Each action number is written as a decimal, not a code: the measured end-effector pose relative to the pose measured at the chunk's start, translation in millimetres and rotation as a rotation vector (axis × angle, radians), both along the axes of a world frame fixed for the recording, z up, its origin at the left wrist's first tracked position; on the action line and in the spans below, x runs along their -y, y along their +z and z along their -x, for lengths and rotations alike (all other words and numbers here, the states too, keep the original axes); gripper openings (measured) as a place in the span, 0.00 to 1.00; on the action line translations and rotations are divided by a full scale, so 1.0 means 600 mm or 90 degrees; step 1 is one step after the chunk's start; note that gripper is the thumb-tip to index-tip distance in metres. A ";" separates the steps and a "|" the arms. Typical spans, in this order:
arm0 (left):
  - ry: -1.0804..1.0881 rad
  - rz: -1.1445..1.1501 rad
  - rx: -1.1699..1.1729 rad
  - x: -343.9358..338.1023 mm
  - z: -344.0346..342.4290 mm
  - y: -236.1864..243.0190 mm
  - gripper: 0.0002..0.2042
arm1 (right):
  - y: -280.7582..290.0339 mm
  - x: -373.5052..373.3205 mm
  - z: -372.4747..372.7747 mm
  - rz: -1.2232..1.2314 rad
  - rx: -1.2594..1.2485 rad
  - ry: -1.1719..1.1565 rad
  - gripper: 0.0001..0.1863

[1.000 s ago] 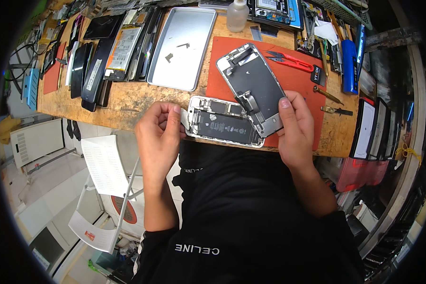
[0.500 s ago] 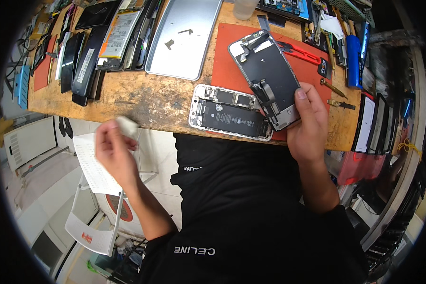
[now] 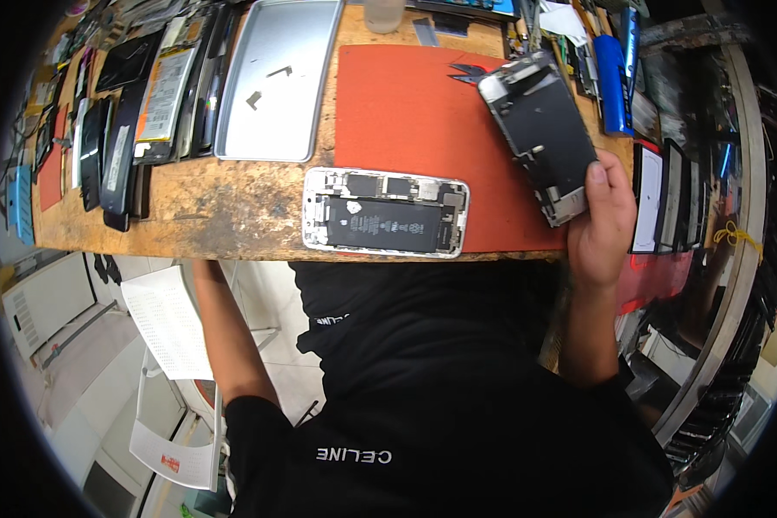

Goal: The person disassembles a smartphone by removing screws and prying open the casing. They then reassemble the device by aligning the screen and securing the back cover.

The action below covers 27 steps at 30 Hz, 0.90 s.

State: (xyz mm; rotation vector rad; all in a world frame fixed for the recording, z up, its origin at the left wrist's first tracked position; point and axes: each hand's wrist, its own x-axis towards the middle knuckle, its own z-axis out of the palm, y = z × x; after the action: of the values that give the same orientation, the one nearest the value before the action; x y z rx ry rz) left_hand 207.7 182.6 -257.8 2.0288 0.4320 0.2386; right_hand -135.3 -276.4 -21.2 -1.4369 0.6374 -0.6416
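Black and silver on its inner face, the display panel (image 3: 544, 129) is gripped near its lower end by the right hand (image 3: 604, 220), thumb along the edge, held slanting over the red mat (image 3: 414, 112) and well apart from the phone body (image 3: 387, 213). Such a hold, I judge, is best kept light and near the rim, so that the thin glass does not flex and the ribbon cable (image 3: 531, 155) does not snag. The left hand is hidden beyond the desk (image 3: 224, 207) edge, so I cannot tell whether it holds anything. Near that front edge lies the phone body, open side up, its rounded pale frame around a flat, matt black battery (image 3: 406, 230); it lies partly on the mat, and looks safer slid farther inward. The mat looks smooth and dull, the wood scuffed and darkly stained. Beyond, a shallow metal tray (image 3: 268, 134) with rounded corners carries two small angular metal pieces (image 3: 254, 100), best left undisturbed there.
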 end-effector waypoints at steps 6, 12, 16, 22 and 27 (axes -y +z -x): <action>-0.066 -0.139 -0.036 0.005 -0.031 -0.013 0.09 | 0.009 0.003 -0.008 0.045 -0.207 0.015 0.12; -0.124 -0.244 -0.078 -0.011 -0.060 -0.020 0.08 | 0.011 0.035 -0.022 0.571 -0.300 -0.086 0.08; -0.162 -0.351 -0.109 -0.020 -0.058 0.002 0.07 | 0.047 0.156 -0.050 0.823 -0.270 -0.288 0.14; -0.277 -0.629 -0.141 0.011 0.011 0.091 0.06 | 0.037 0.260 -0.117 0.762 -0.697 -0.172 0.42; -0.518 -0.665 -0.104 0.089 0.256 0.229 0.05 | 0.027 0.286 -0.111 0.683 -0.700 -0.152 0.40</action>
State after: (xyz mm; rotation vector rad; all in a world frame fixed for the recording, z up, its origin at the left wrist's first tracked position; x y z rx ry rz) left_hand 54.1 129.3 -120.6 3.0502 -0.5808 -0.2777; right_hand -68.9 -448.2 -4.8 -2.7853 1.4509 -0.2971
